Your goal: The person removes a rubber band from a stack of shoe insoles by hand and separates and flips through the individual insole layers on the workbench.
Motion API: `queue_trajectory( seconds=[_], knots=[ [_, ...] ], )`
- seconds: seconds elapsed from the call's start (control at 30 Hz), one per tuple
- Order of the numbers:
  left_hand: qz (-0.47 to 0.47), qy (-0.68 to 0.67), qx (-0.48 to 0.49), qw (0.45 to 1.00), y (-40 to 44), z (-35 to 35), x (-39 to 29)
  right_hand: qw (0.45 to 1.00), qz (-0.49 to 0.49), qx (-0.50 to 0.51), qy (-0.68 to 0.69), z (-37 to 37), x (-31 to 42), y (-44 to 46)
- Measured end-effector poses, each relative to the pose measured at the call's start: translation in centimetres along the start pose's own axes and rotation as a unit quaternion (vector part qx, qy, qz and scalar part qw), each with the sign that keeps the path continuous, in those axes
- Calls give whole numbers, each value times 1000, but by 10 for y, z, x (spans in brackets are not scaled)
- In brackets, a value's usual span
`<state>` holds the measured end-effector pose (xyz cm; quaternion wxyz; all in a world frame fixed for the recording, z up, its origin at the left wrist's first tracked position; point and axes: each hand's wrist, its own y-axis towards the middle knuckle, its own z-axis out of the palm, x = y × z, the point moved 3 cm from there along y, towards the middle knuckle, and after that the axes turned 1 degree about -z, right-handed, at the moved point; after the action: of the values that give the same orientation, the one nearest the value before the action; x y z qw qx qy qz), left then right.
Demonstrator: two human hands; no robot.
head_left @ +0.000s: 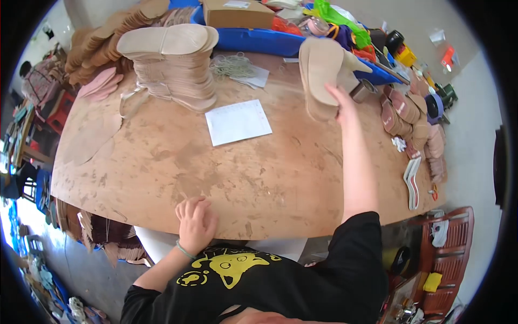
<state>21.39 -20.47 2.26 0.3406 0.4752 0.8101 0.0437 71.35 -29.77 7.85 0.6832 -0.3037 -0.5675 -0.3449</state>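
Observation:
My right hand (341,102) reaches to the back right of the wooden table (243,178), its fingers apart at the right edge of a stack of beige insoles (322,70). A metal cup (363,90) stands just right of that hand. Near the front edge, my left hand (197,218) rests on the table with its fingers bent; whether anything lies under them is hidden. A white sheet of paper (238,122) lies in the middle. Behind it to the left rises a tall tied stack of insoles (175,70), beside a heap of pale strings (232,66).
Blue bins (259,42) and a cardboard box (237,14) line the back edge. More insole bundles (399,110) and red-and-white strips (412,183) lie at the right. Pink pieces (101,83) are at the left. A wooden chair (450,259) stands front right; another person (39,86) is far left.

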Motion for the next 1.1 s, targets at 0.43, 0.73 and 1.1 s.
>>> queue_trajectory(
  seconds=[0.43, 0.73, 1.1],
  knots=[
    [65, 30, -3, 997, -2, 5, 6, 721, -253, -46, -644, 82, 1, 16],
    [60, 0, -14, 998, -6, 2, 12, 568, -607, 39, -555, 365, 56, -31],
    [120, -25, -11, 992, -10, 1, 17, 594, -611, 73, -518, 356, 74, -18]
  ],
)
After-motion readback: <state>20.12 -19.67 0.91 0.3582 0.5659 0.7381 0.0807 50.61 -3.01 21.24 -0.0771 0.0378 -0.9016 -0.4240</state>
